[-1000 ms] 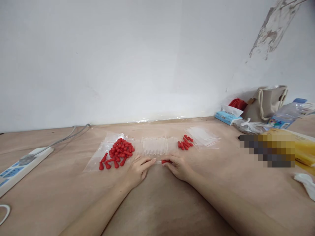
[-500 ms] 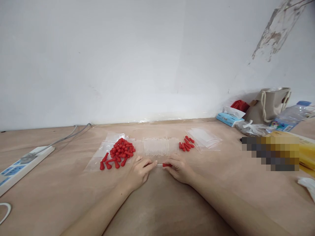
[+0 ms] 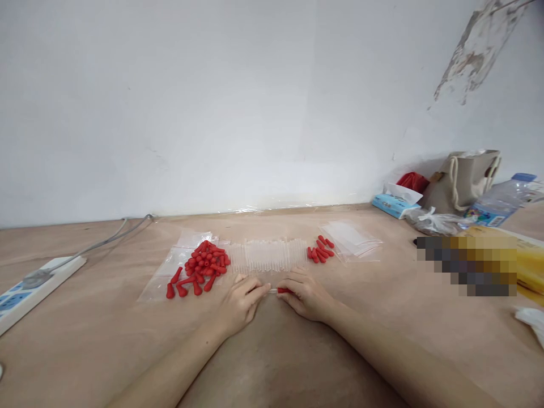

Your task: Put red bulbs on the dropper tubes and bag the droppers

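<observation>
My left hand (image 3: pixel 245 300) is closed in a pinch on a thin clear dropper tube (image 3: pixel 273 291) that lies level between my hands. My right hand (image 3: pixel 306 294) grips a red rubber dropper bulb (image 3: pixel 284 290), which is on or against the tube's right end. Fingers partly cover both pieces. Just beyond my hands lies a row of clear dropper tubes (image 3: pixel 267 256). A pile of red rubber bulbs (image 3: pixel 204 260) rests on clear plastic bags (image 3: pixel 155 283) to the left. Several tubes with red bulbs on their ends (image 3: pixel 321 249) sit at the row's right side.
Flat clear zip bags (image 3: pixel 352 241) lie behind my right hand. At the far right are a tissue pack (image 3: pixel 395 205), a cloth bag (image 3: pixel 446 184), a plastic bottle (image 3: pixel 504 198) and a yellow package (image 3: pixel 529 260). A power strip (image 3: pixel 42 283) with a cable lies on the left.
The view has shifted slightly. My hands are a little closer together, and less of the tube and bulb shows between them.
</observation>
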{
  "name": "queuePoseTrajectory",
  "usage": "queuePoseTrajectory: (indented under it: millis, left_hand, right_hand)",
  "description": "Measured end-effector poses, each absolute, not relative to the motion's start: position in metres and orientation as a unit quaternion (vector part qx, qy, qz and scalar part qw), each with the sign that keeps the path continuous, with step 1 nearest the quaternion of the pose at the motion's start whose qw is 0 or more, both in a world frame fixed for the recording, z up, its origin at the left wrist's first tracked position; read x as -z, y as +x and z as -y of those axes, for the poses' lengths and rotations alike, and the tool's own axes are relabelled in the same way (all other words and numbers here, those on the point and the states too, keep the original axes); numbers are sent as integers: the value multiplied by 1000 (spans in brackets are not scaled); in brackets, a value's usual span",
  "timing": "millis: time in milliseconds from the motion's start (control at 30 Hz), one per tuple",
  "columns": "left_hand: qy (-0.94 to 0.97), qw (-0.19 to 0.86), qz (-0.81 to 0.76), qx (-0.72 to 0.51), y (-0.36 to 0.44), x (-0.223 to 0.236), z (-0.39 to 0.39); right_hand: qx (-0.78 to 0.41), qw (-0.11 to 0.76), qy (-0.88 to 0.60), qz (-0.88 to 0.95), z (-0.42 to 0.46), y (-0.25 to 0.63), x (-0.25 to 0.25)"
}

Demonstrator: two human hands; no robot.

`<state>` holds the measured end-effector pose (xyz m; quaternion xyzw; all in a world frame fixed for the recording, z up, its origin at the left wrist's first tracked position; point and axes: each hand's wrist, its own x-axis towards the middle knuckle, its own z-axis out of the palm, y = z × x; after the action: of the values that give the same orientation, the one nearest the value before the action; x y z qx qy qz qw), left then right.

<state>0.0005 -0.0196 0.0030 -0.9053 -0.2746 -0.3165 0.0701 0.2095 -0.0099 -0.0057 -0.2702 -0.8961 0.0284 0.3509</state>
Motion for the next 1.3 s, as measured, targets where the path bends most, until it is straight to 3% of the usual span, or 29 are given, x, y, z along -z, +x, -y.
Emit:
queuePoseTrajectory:
  millis: [333, 433, 633, 800, 933, 1033, 1133, 1300]
  left_hand:
    - [-903, 32, 297, 308, 1, -2, 17]
    - [-889, 9, 320, 329, 1, -2, 16]
    - [-881, -14, 308, 358, 0, -4, 18]
    - [-869, -5, 354, 345, 2, -9, 22]
    - [-873, -13, 356, 332, 3, -10, 22]
    - [-879, -21, 346, 327, 4, -9, 21]
    - [-883, -32, 339, 322, 4, -8, 20]
    - [-888, -45, 327, 319, 3, -7, 20]
  right_hand:
    - [40, 344, -252, 903, 8, 205, 2]
    - [-43, 414, -276, 866, 8, 205, 0]
    - [-363, 539, -323, 688, 11, 190, -3]
    - [-347, 598, -379, 615, -15, 209, -16]
    - [-236, 569, -539, 574, -54, 264, -36]
    - [-149, 457, -656, 582, -77, 299, -42]
    - [-103, 381, -689, 607, -89, 311, -36]
    - [-102, 339, -692, 629, -90, 302, -15]
